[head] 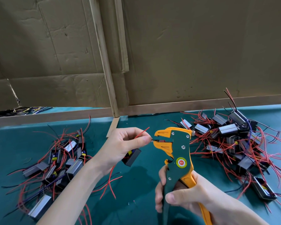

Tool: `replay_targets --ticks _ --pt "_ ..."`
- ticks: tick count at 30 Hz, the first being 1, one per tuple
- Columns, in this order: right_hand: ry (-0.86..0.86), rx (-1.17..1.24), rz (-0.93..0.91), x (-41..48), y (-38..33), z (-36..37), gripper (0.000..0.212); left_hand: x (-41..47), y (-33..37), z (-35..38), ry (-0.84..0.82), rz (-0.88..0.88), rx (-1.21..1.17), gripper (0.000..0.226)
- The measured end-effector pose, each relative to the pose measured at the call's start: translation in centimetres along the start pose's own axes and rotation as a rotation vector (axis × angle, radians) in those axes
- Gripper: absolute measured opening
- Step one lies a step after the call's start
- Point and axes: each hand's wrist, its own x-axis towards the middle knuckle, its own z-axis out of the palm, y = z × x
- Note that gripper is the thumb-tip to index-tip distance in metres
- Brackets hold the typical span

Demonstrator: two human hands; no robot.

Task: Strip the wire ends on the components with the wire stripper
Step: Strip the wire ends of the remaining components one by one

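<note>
Two heaps of components lay on the green table [139, 189] — left heap [55, 166], right heap [234, 140]. Between them the right hand [190, 197] gripped the wire stripper [178, 153] by its handles; the left hand [120, 146] pinched a black wire [155, 140] at its jaws, the component [132, 157] hanging below.

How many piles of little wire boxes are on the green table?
2. The left pile sits by the left arm, the right pile behind the wire stripper. One box hangs under the left hand. More may hide behind the cardboard.
</note>
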Motion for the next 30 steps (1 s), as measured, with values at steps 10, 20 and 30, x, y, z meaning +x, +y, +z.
replay_targets --ticks 10,20,30 --pt "0.037 -0.063 0.012 -0.1 0.0 0.3 0.017 -0.1 0.3 0.0 -0.049 0.018 0.021 0.008" --pt "0.081 -0.091 -0.008 0.1 0.3 0.8 0.035 -0.2 0.3 -0.1 -0.053 0.021 0.044 0.010" --pt "0.287 0.009 0.020 -0.2 -0.2 1.7 0.035 0.1 -1.0 0.6 -0.009 -0.017 -0.220 0.016"
